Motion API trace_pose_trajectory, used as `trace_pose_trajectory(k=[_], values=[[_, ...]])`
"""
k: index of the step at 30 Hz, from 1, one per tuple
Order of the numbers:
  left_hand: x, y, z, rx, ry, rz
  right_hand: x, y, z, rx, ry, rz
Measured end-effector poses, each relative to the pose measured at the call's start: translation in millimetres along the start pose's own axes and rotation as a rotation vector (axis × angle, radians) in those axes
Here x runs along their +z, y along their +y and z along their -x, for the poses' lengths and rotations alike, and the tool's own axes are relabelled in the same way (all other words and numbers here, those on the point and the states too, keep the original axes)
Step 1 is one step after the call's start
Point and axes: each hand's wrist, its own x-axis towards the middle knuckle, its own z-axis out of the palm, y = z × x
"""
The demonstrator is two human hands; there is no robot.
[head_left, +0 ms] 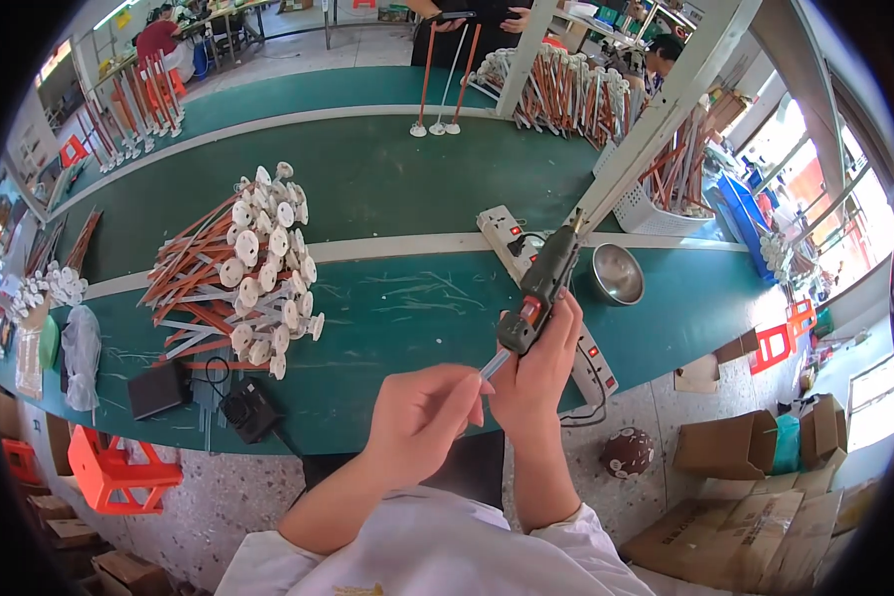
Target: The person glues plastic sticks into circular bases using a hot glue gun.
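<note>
A dark grey hot glue gun (544, 280) is gripped in my right hand (538, 372), its nozzle tilted up and away from me. My left hand (422, 419) pinches a translucent glue stick (495, 364) between thumb and fingers. The stick's far end meets the back of the gun; how deep it sits inside cannot be seen. Left of my hands, on the green table (407, 318), lies a heap of reddish-brown and grey sticks with round white ends (268, 253). Thin glue strands are scattered across the tabletop.
Beyond the gun lie a white power strip (508, 236) and a metal bowl (617, 274). Black boxy devices (251, 408) with cables sit at the near left. A slanting post (656, 114) rises at right. A person (467, 60) stands across the table; stools and cardboard boxes flank it.
</note>
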Motion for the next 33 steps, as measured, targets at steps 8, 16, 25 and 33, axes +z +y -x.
trace_pose_trajectory(k=[8,16,25,33], values=[[-0.2,-8.6,-5.8,-0.002,-0.021,0.100,3.5,-0.8,6.5,0.012,0.020,0.020],[-5.2,-9.7,-7.0,-0.191,-0.087,0.450,2.2,16.4,11.4,-0.199,0.157,0.043],[-1.2,-21.2,3.6,-0.164,-0.218,0.642,-0.2,14.6,13.2,-0.089,0.148,-0.069],[2.6,-47.7,13.9,0.136,-0.043,0.129,-4.1,11.8,-0.2,-0.247,0.214,0.198]])
